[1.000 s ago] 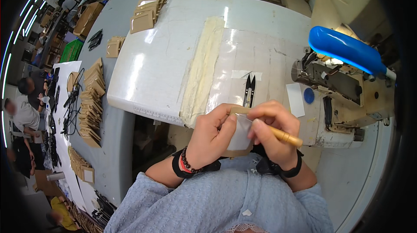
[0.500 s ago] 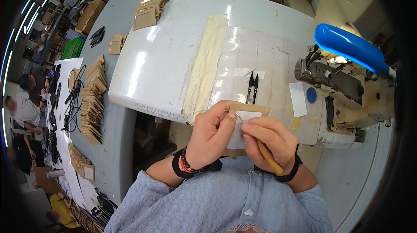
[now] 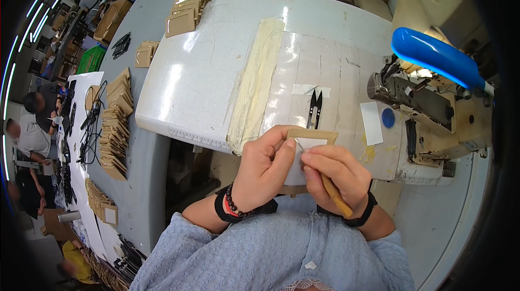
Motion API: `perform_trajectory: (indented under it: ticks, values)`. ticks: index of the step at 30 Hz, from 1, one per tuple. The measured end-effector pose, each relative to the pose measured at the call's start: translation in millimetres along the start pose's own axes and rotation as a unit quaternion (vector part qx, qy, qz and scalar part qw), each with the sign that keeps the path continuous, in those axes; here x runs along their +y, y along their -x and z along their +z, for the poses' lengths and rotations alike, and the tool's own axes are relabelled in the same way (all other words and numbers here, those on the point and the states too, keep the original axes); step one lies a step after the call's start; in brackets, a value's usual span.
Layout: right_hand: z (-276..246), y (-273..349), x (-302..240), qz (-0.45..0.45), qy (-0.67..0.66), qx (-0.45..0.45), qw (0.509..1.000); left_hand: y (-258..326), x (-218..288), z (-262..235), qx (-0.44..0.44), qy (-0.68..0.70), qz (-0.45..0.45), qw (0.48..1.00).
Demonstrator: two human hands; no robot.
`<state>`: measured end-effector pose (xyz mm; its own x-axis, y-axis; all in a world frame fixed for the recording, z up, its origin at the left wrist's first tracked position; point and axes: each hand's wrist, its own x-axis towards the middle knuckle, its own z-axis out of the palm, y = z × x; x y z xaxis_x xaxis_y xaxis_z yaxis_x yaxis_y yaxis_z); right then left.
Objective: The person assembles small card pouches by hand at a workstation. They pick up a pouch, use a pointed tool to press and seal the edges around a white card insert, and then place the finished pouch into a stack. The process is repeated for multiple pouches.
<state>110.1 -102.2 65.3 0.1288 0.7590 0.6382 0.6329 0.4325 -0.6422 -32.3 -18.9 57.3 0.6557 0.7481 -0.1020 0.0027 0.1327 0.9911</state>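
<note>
Close to my body, my left hand (image 3: 264,170) pinches the left edge of a tan card holder (image 3: 313,135) with a pale window. Its thumb lies along that edge. My right hand (image 3: 342,174) is closed round the wooden handle of an awl (image 3: 335,196). The awl's thin metal shaft points up and left to the holder's edge beside my left thumb; whether its tip goes into the material I cannot tell. Fingers of both hands cover the lower part of the holder. Just beyond it, black thread snips (image 3: 314,109) lie on the table with their blades pointing away.
At the right stands a sewing machine (image 3: 414,96), with a blue curved cover (image 3: 433,58) over it. A white card (image 3: 371,123) lies beside it. Stacked tan holders (image 3: 183,20) sit at the table's far left corner; more piles (image 3: 115,134) line the grey side table. Several people work far left.
</note>
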Motion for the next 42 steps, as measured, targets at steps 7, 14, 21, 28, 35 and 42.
perform_trajectory:
  ticks: [7, 14, 21, 28, 35, 42]
  values:
    - [-1.3, 2.5, -1.1, 0.032, -0.016, -0.001, 0.999, -0.2, 5.7, 0.3, 0.003, -0.004, -0.003, 1.0]
    - [-1.8, 2.4, -1.2, 0.033, -0.022, 0.001, 0.999, -1.2, 6.1, -0.5, 0.003, 0.001, -0.002, 1.0]
    - [-2.1, 0.9, -1.9, 0.028, -0.019, 0.0, 0.999, -2.5, 6.5, 0.8, -0.001, 0.032, 0.005, 0.999]
    - [-1.8, 1.7, -1.9, 0.03, -0.024, 0.002, 0.999, -4.6, 9.4, -2.4, -0.007, 0.016, 0.009, 1.0]
    - [-2.9, 1.3, -4.0, 0.033, -0.03, -0.004, 0.999, -5.6, 8.4, -2.3, 0.014, 0.034, 0.004, 0.999]
    - [-1.3, 0.7, -1.8, 0.033, -0.027, -0.004, 0.999, -4.5, 6.5, -4.5, 0.0, 0.046, -0.019, 0.999]
